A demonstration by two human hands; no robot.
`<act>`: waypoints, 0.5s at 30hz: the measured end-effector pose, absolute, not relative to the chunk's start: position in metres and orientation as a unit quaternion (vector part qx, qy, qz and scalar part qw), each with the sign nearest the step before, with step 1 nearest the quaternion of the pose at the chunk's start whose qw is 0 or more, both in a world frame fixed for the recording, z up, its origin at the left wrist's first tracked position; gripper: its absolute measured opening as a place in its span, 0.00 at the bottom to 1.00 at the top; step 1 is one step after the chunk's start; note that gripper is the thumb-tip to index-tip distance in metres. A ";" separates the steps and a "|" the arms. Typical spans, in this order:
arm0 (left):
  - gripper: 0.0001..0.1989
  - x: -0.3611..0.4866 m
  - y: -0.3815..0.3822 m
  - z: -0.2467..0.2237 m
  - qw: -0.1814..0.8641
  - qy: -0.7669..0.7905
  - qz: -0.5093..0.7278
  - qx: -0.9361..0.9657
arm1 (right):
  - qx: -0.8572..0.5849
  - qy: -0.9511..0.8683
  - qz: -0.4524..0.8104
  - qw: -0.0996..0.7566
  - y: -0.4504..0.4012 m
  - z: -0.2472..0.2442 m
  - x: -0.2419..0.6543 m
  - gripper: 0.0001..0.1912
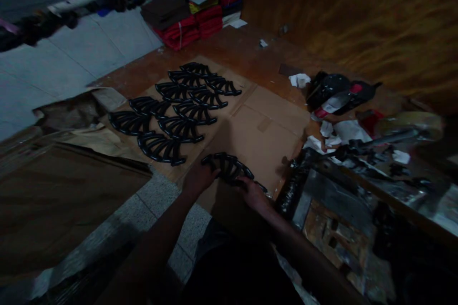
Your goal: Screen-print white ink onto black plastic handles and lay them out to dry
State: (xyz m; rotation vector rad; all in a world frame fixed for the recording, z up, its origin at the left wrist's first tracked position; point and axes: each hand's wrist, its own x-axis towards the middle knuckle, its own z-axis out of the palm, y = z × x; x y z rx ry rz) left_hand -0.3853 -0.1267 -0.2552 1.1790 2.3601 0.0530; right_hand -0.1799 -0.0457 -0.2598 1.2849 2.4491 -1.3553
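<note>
A curved, ribbed black piece [229, 164] is held between my two hands, low over the near part of a flat cardboard sheet [275, 152]. My left hand [201, 178] has its fingers closed on the left end of the piece. On its right end my right hand [252, 194] is closed as well. Several similar black pieces [161, 147] lie in overlapping rows on the left half of the cardboard, beyond my left hand. The view is dark, and the fingertips are partly hidden by the piece.
Red folded stacks [209, 21] sit at the back. A large brown carton [64, 205] stands at the left. On the right are crumpled white papers [299, 80], a roll of clear tape [411, 126] and a metal frame [332, 190]. A wooden panel [350, 24] rises behind.
</note>
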 end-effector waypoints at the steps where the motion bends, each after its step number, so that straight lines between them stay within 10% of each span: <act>1: 0.26 -0.374 -0.134 -0.255 0.207 0.874 0.023 0.439 | 0.420 0.797 -0.434 0.016 -0.043 -0.261 -0.174 0.20; 15: 0.31 -0.314 -0.123 -0.287 0.162 0.825 0.018 0.541 | 0.392 0.889 -0.176 -0.155 0.070 -0.338 -0.151 0.21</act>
